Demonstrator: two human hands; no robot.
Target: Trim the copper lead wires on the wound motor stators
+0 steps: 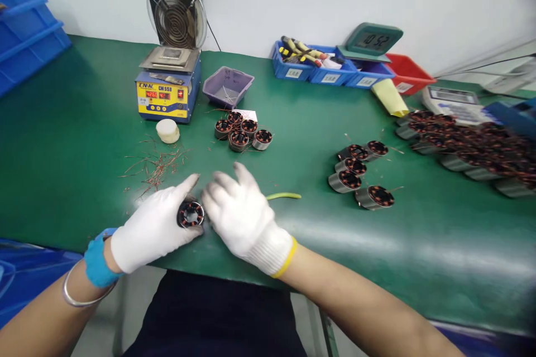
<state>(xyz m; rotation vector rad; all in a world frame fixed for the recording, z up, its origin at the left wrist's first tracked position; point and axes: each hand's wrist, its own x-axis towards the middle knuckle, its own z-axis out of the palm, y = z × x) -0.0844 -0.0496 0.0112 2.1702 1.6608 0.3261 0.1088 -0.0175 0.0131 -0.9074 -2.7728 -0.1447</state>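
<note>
My left hand [157, 226], in a white glove with darkened fingertips, is closed around the side of a motor stator [191, 214] at the table's front. The stator is a round metal ring with a black core and copper windings, its open face turned up. My right hand [240, 209], gloved too, is just right of it with the fingers bent and close to the stator. Whatever those fingertips pinch is hidden and a little blurred. Cut copper wire ends [158, 167] lie scattered beyond my left hand. A yellow-green tube [283, 196] lies right of my right hand.
A solder pot [163, 95], a round white block [168, 131] and a purple tray [228, 86] stand behind. Several stators [239, 139] sit mid-table, others [349, 179] to the right, and a large group [473, 145] at far right. Blue bins [330, 75] hold tools.
</note>
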